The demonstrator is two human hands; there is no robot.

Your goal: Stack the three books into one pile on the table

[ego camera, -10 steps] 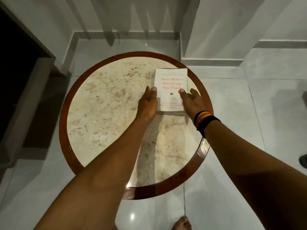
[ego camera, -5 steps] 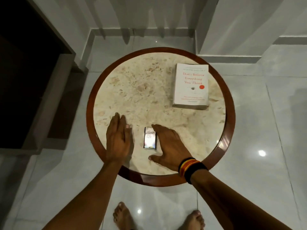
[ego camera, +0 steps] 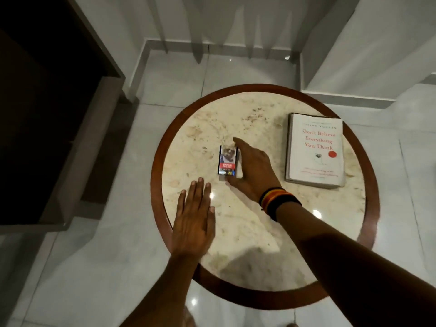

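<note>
So the pile of books (ego camera: pixel 315 149) sits on the right side of the round table (ego camera: pixel 259 232), white cover on top, edges look lined up; can't really count how many are under it. Stacking part looks done to me. Right hand (ego camera: pixel 253 169) is curled around a small pack (ego camera: pixel 227 162) mid-table, thumb on the near end, fingers along its far side, so it's gripping or about to. Left hand (ego camera: pixel 193 219) lies flat and spread wide near the front edge, holding nothing. Next move probably just means clearing the hands away.
</note>
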